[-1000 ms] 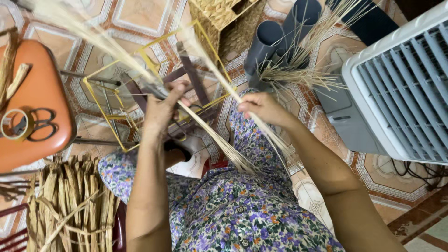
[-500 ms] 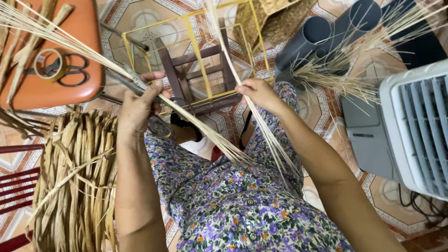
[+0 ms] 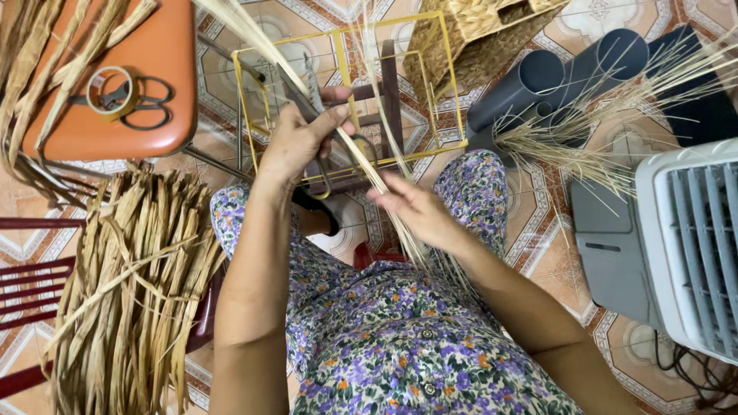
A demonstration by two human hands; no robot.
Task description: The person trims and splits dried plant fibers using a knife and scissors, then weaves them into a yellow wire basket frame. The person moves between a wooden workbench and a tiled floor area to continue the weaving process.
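The left hand (image 3: 301,142) is shut tight on a bunch of thin pale straw strands (image 3: 377,180). Its grip is clamped on the strands just in front of a yellow wire frame (image 3: 442,77). The strands run up and away past the hand, and down over the person's lap in the flowered dress (image 3: 400,338).

The right hand (image 3: 415,209) sits lower on the same strands. Its fingers are stretched out and lie along them, touching them. The grip there looks loose and apart, not closed.

Inside the wire frame is a small dark wooden stool (image 3: 388,92). Behind the frame is a woven basket (image 3: 492,31). Next to it lie grey pipes (image 3: 538,84) with more straw poking out.

On the left is an orange stool seat (image 3: 154,69). A roll of tape (image 3: 110,91) and black scissors (image 3: 146,115) lie on it. Below it, a big pile of flat dried leaves (image 3: 131,284) rests on a red chair (image 3: 31,284). A white fan (image 3: 692,246) stands on the right, on the tiled floor (image 3: 538,223).
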